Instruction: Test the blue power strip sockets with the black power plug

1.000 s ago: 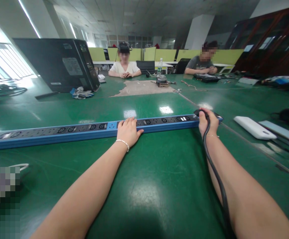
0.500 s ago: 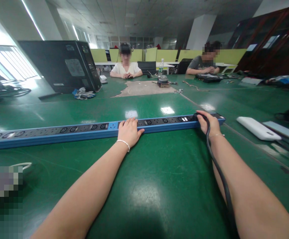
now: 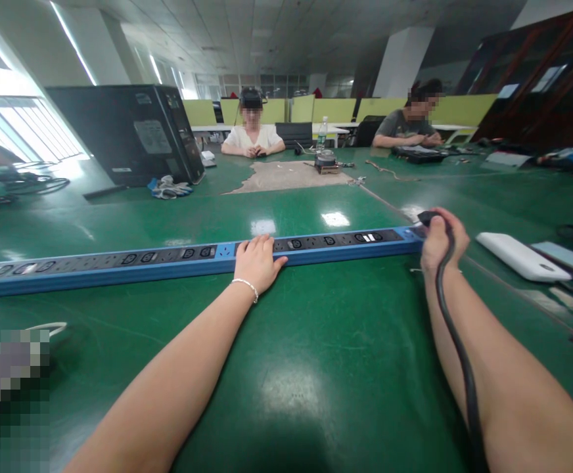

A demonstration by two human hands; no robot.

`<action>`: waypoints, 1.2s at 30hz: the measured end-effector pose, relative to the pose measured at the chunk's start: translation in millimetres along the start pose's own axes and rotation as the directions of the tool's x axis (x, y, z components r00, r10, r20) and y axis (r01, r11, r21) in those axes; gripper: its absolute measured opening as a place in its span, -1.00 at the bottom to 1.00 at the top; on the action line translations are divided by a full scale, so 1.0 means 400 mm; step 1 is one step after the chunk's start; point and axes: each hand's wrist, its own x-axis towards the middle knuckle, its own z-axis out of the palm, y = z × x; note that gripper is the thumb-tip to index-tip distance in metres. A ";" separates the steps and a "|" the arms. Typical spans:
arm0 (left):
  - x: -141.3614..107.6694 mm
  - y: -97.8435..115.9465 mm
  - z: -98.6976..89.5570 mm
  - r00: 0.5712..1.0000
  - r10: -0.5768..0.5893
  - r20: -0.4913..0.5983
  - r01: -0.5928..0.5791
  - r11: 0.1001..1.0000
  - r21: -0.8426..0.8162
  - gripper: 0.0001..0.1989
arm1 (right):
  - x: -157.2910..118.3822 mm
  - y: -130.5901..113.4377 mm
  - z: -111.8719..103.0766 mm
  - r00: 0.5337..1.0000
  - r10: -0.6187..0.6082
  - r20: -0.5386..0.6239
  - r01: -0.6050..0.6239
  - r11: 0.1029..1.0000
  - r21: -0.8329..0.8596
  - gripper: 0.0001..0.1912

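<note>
Plug [image 3: 428,217] in right hand [image 3: 445,242], outside power strip sockets [image 3: 207,251]

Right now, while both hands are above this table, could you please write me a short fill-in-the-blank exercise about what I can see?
1. The left hand rests on a long power strip, whose side is coloured ____.
2. The right hand holds a plug whose cable is coloured ____.
3. The white device lies on the table to the ____ of the strip.

Missing words: blue; black; right.
</note>
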 end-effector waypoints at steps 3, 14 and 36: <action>-0.001 0.001 0.000 1.000 0.001 0.005 -0.001 1.000 0.001 -0.48 | 0.012 0.031 -0.009 0.994 0.105 -0.034 -0.103 0.993 0.053 -0.62; 0.000 0.001 -0.001 1.000 0.003 -0.001 -0.003 1.000 0.012 -0.47 | 0.015 0.032 -0.017 0.976 0.106 0.191 -0.097 0.994 -0.056 -0.73; 0.001 -0.002 0.005 1.000 -0.003 -0.006 0.003 1.000 -0.002 -0.47 | 0.004 -0.055 -0.022 0.991 0.034 0.131 -0.048 0.993 0.108 -0.73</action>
